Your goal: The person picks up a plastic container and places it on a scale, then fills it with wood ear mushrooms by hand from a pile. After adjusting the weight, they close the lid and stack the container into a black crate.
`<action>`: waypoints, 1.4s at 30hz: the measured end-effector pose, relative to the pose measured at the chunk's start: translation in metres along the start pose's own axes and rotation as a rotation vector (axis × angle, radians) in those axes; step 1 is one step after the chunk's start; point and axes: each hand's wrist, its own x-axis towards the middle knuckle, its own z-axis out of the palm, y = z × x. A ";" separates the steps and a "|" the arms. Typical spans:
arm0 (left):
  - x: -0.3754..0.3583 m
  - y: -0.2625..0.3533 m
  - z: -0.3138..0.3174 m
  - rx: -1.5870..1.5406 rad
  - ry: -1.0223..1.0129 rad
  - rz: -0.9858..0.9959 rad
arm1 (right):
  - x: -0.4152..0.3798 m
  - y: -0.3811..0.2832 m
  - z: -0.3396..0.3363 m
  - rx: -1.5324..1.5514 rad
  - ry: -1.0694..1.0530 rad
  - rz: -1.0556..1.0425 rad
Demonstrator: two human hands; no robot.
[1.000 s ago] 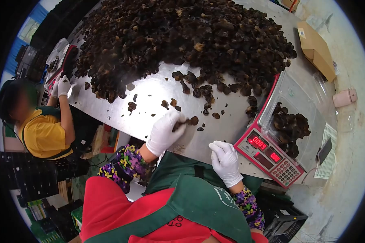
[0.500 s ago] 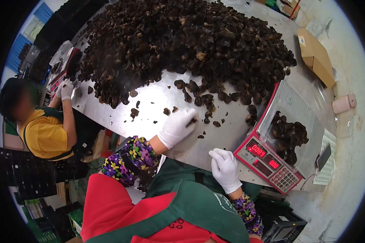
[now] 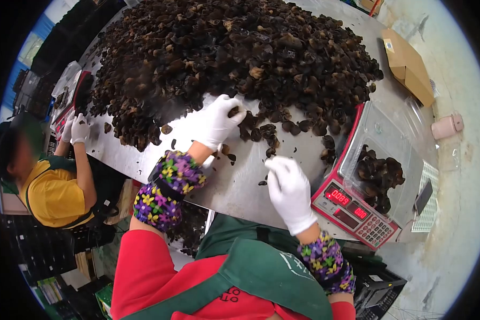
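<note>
My left hand [image 3: 222, 121], in a white glove, is at the front edge of a large heap of dark wood ear mushrooms [image 3: 218, 53]. Its fingers are curled around a dark piece of wood ear mushroom [image 3: 233, 112]. My right hand [image 3: 289, 193], also gloved, is over the near part of the metal table, its fingers loosely bent and the thumb a little apart. No piece shows in it. Just beyond its fingertips lie loose mushroom pieces [image 3: 268, 130]. To its right, a red digital scale [image 3: 352, 210] bears a clear tray [image 3: 376, 125] with a clump of mushrooms [image 3: 378, 173].
A cardboard box [image 3: 409, 69], a pink case [image 3: 447, 126] and a phone [image 3: 424, 197] lie on the right side. At left, a person in a yellow shirt [image 3: 58, 192] works at another scale [image 3: 66, 114]. The metal table's [image 3: 232, 186] near edge runs before me.
My left hand has moved forward to the heap's edge. My right hand has reached forward and slightly left over the table. The view has shifted a little.
</note>
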 end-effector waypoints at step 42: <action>-0.019 -0.036 -0.037 -1.006 -0.117 -0.380 | 0.034 -0.003 0.015 -0.218 -0.137 0.160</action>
